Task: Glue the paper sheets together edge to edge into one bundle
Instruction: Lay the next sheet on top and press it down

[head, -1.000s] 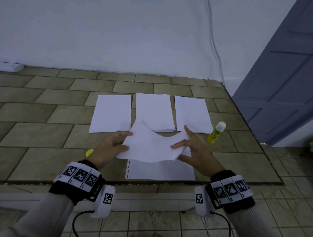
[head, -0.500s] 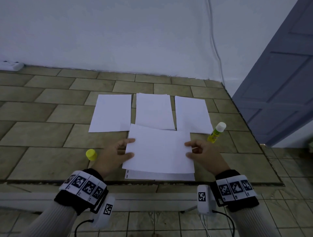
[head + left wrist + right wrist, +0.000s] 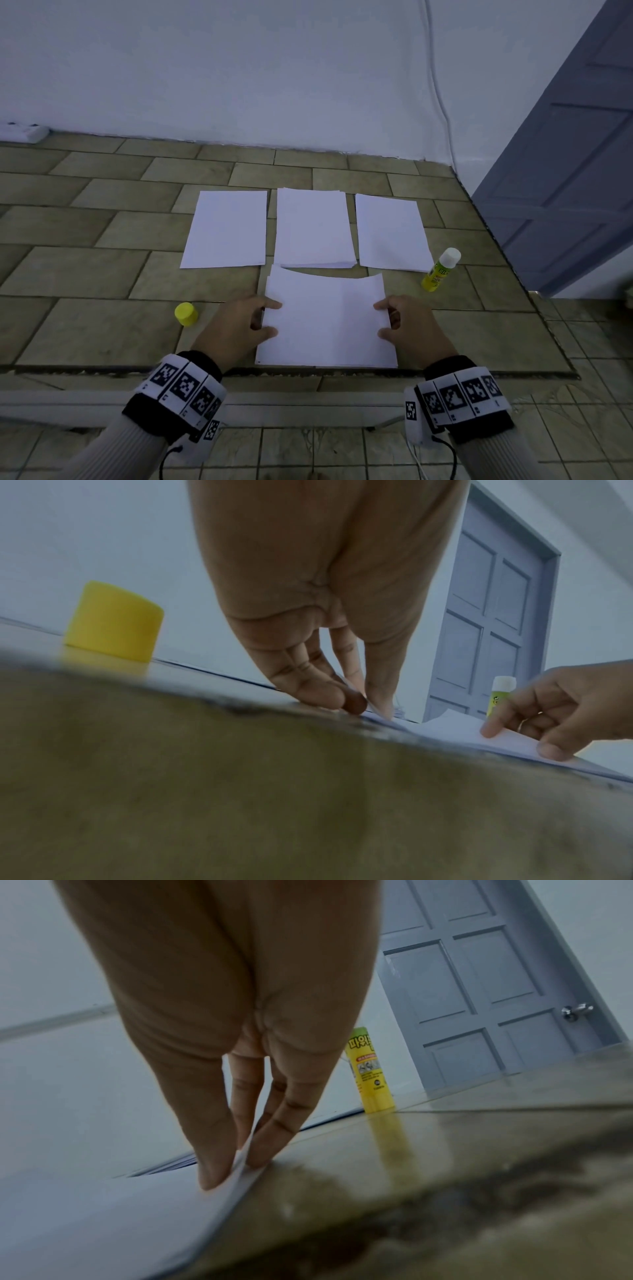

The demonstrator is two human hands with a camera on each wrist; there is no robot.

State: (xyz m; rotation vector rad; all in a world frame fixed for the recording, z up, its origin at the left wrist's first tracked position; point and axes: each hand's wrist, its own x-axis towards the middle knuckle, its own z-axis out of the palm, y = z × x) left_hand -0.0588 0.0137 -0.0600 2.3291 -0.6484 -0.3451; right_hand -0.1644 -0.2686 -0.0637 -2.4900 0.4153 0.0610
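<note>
The top sheet (image 3: 327, 318) covers whatever lies beneath it; only slivers show at its edges. The left hand (image 3: 236, 329) and right hand (image 3: 409, 325) each pinch one side of it, low over the tiled desk (image 3: 85, 270). Glue stick (image 3: 440, 270) stands near a grey-blue door (image 3: 565, 171).

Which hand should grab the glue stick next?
Probably the right hand. The glue stick stands just beyond it on the right, while the left hand is across the paper sheet that both hands are pinching, nearer the yellow cap.
</note>
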